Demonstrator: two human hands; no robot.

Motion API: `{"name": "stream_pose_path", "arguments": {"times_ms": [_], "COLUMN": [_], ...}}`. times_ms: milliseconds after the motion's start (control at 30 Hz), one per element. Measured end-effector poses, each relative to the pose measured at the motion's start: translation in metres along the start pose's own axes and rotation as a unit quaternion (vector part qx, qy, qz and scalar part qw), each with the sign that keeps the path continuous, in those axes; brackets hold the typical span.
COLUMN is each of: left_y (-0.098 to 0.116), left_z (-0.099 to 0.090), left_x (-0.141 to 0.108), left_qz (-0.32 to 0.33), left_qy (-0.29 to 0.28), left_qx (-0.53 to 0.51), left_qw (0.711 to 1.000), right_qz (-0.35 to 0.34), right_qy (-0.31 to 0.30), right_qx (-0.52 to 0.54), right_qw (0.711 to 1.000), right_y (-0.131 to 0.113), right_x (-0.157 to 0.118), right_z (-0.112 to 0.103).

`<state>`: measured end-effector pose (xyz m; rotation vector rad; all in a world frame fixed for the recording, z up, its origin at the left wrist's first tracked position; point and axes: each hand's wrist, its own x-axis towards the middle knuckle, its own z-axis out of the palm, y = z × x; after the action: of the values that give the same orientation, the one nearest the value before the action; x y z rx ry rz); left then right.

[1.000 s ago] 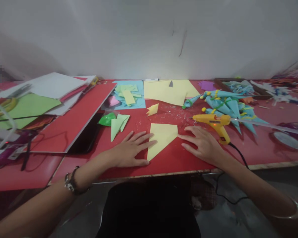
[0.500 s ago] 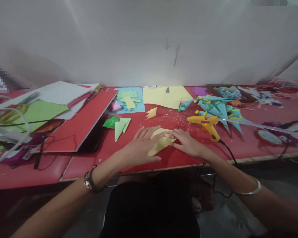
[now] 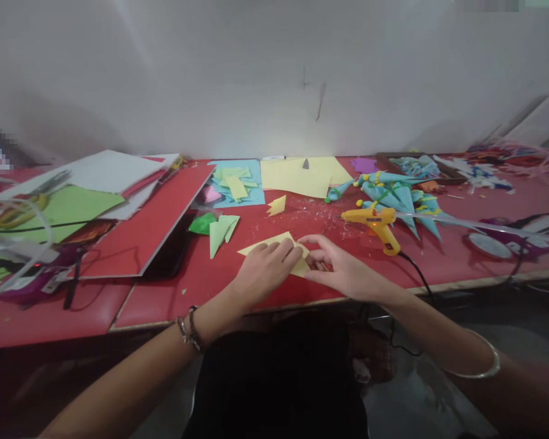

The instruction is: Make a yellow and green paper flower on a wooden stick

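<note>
A folded piece of pale yellow paper [image 3: 301, 267] lies on the red table in front of me, its pointed corner sticking out to the left. My left hand [image 3: 263, 268] presses down on it, fingers curled and bunched over the middle. At the paper's right edge, my right hand [image 3: 338, 268] has its fingers bent around the border, the thumb lower down. Part of the paper is covered by both hands. Just beyond it is a small yellow paper crown shape [image 3: 277, 205]. Folded light green paper pieces [image 3: 222, 233] rest to the left.
A yellow glue gun [image 3: 377, 224] with a cord lies right of my hands, near blue paper cones [image 3: 396, 198]. Behind are yellow sheets [image 3: 297, 177] and a blue sheet [image 3: 256, 198] with green scraps. A large red board [image 3: 150, 225] leans at left.
My left hand has gone from spread flat to curled fingers over the paper. The paper has turned, its point now showing at left. My right hand has shifted slightly, its fingers more bent.
</note>
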<state>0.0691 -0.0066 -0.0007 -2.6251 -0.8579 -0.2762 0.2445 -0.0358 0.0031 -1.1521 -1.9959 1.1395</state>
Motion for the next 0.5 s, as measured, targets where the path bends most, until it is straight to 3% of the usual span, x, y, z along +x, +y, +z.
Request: {"name": "stream_pose_path", "arguments": {"times_ms": [133, 300, 400, 500], "left_y": [-0.011, -0.025, -0.028, -0.028], "left_z": [0.006, 0.011, 0.013, 0.014], "left_x": [-0.009, -0.02, -0.024, -0.029], "left_qz": [0.019, 0.023, 0.023, 0.035], "left_qy": [0.029, 0.029, -0.001, -0.033], "left_qx": [-0.007, -0.067, -0.095, -0.123], "left_qw": [0.999, 0.997, 0.995, 0.991], "right_qz": [-0.092, -0.204, -0.259, -0.286], "right_qy": [0.043, 0.072, 0.107, 0.104], "right_qx": [-0.174, -0.426, -0.49, -0.536], "right_qw": [0.979, 0.879, 0.825, 0.788], "right_y": [-0.003, 0.015, 0.023, 0.026], "right_x": [-0.006, -0.013, -0.015, -0.012], "right_z": [-0.004, -0.004, 0.003, 0.01]}}
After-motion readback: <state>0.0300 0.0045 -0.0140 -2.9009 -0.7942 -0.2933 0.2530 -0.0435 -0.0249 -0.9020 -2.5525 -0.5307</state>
